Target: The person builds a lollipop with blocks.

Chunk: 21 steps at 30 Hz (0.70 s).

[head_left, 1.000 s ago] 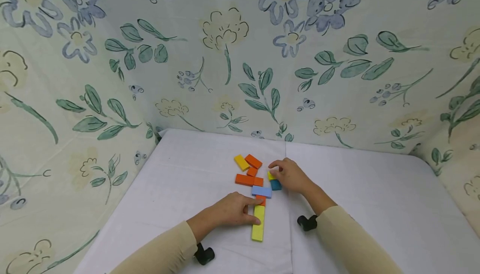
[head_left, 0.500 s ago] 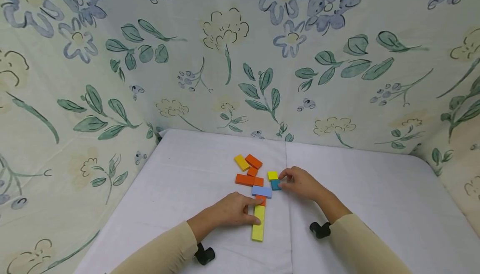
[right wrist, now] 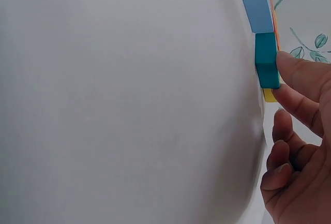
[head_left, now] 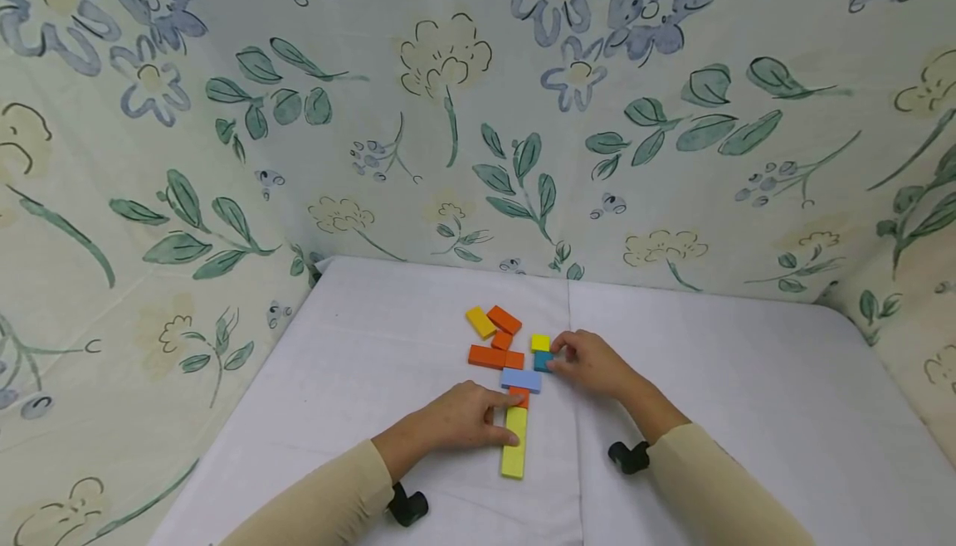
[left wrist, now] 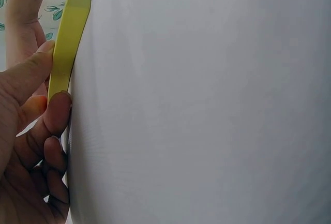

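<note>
My left hand [head_left: 465, 417] touches the row of blocks from the left: thumb on the long yellow block [head_left: 513, 459], forefinger on the small orange block [head_left: 523, 402]. That yellow block [left wrist: 70, 38] appears beside the thumb in the left wrist view. At the right, the thumb and forefinger of my right hand [head_left: 595, 366] touch the right side of a teal block [head_left: 542, 361]; its other fingers are curled in the right wrist view. A small yellow block [head_left: 540, 343] adjoins the teal one's far side. The light-blue block [head_left: 520, 380] lies across the row's far end.
Beyond the light-blue block lie an orange-red block [head_left: 487, 356] and several smaller ones, among them a tilted yellow block [head_left: 480, 323] and a tilted orange block [head_left: 504, 319]. White cloth [head_left: 403, 314] covers the table; floral fabric [head_left: 448, 131] hangs behind.
My right hand moved off the small yellow block, back and right to the teal block's side. Since then the teal and small yellow blocks have slid slightly left. My left hand has stayed put.
</note>
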{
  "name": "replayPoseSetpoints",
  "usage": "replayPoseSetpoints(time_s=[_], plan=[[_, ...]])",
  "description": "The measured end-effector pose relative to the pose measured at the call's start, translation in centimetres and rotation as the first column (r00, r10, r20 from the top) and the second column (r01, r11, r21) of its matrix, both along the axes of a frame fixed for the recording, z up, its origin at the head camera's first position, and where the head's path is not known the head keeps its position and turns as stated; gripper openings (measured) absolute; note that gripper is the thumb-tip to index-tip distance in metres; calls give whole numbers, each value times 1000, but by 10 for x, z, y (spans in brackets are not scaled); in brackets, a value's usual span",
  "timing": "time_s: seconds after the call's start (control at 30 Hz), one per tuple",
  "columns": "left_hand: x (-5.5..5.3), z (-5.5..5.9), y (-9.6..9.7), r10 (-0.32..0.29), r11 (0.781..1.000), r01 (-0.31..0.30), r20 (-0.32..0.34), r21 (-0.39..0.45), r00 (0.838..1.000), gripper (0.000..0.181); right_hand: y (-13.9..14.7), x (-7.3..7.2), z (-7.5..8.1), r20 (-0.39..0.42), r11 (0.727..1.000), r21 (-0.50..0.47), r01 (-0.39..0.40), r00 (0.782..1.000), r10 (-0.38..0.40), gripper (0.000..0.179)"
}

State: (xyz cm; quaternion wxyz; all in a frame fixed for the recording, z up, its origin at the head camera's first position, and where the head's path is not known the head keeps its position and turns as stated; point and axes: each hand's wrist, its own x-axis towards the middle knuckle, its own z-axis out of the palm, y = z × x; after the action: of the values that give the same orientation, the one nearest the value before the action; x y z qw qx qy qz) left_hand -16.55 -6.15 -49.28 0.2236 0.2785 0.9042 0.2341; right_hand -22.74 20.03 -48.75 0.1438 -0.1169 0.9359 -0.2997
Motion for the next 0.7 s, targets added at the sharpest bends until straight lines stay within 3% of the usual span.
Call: replayPoseSetpoints(time_s=[0.7], plan=[[1, 2, 0, 5, 1000, -5, -6, 10, 1000, 64, -14, 0, -3, 37, 1000, -21, 2, 999, -2, 23]])
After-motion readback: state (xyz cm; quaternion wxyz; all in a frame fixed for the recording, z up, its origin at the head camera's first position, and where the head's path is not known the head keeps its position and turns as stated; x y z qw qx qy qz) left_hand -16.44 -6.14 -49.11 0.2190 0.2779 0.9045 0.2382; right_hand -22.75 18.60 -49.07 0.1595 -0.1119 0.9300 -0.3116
